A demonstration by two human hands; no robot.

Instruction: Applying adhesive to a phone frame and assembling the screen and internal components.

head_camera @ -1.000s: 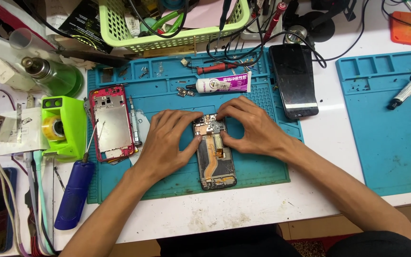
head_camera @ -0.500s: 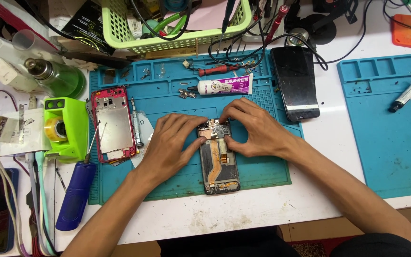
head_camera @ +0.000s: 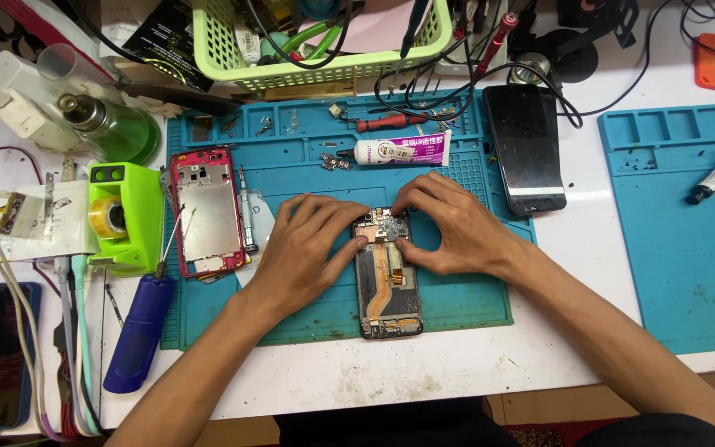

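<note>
An opened phone (head_camera: 388, 285) lies back-up on the blue work mat (head_camera: 308, 157), its boards and an orange flex cable showing. My left hand (head_camera: 308, 248) rests at the phone's upper left, thumb pressed on the top board. My right hand (head_camera: 448, 228) lies at the upper right, its fingers curled over the same top part. Both hands touch the phone and neither lifts it.
A red phone frame (head_camera: 204, 211) and a metal driver (head_camera: 246, 211) lie left of my hands. A white glue tube (head_camera: 399, 151), a dark phone (head_camera: 527, 149), a green basket (head_camera: 316, 41), a green tape dispenser (head_camera: 117, 215), a blue-handled tool (head_camera: 138, 331) and a second blue mat (head_camera: 688, 232) surround them.
My hands and the opened phone have stayed nearly in place. The fingers shifted slightly over the top of the phone.
</note>
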